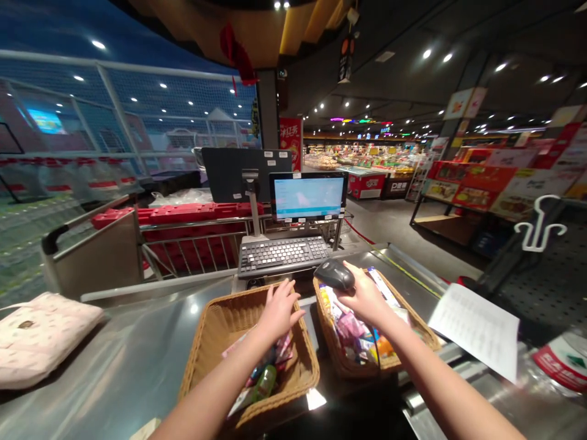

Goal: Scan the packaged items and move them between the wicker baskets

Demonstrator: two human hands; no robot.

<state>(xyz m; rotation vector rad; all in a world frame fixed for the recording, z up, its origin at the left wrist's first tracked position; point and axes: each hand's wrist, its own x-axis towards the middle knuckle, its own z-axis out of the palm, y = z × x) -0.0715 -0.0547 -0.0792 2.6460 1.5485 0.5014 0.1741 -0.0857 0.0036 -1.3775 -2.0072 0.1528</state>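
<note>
My right hand (364, 299) grips a black handheld barcode scanner (334, 275) above the right wicker basket (419, 327), which is full of small packaged goods (353, 333). My left hand (277, 308) reaches over the left wicker basket (206, 348), fingers spread near its far rim, holding nothing that I can see. A few packets and a green bottle (265, 382) lie in the left basket under my forearm. Both baskets stand side by side on the steel checkout counter (137, 360).
A keyboard (282, 255) and lit till screen (308, 197) stand behind the baskets. A beige pouch (39, 336) lies at the left of the counter, a printed sheet (479, 330) at the right. Red carts (183, 217) and shop aisles lie beyond.
</note>
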